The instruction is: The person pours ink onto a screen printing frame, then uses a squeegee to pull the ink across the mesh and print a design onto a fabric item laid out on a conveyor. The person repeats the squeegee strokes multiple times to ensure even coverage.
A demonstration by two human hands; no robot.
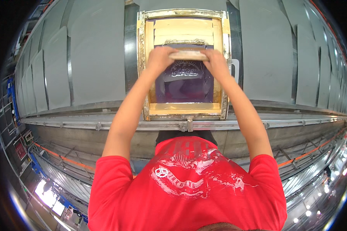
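Both my arms reach forward over a screen printing frame (141, 65) whose inner border is covered with yellowish tape. My left hand (160, 59) grips the left end of a squeegee (188, 55) with a pale handle, and my right hand (216, 62) grips its right end. The squeegee lies crosswise over the upper part of the dark purple mesh (185, 86). Pale line artwork shows on the mesh just below it. A glossy streak runs along the tape beyond the squeegee. My fingers are partly hidden behind the handle.
Grey flat panels (96, 50) lie in a row along the long table, left and right of the frame. A metal rail (150, 125) runs along the near edge, with a clamp (189, 124) at the frame. A pale handle-like loop (235, 71) sits at the frame's right side.
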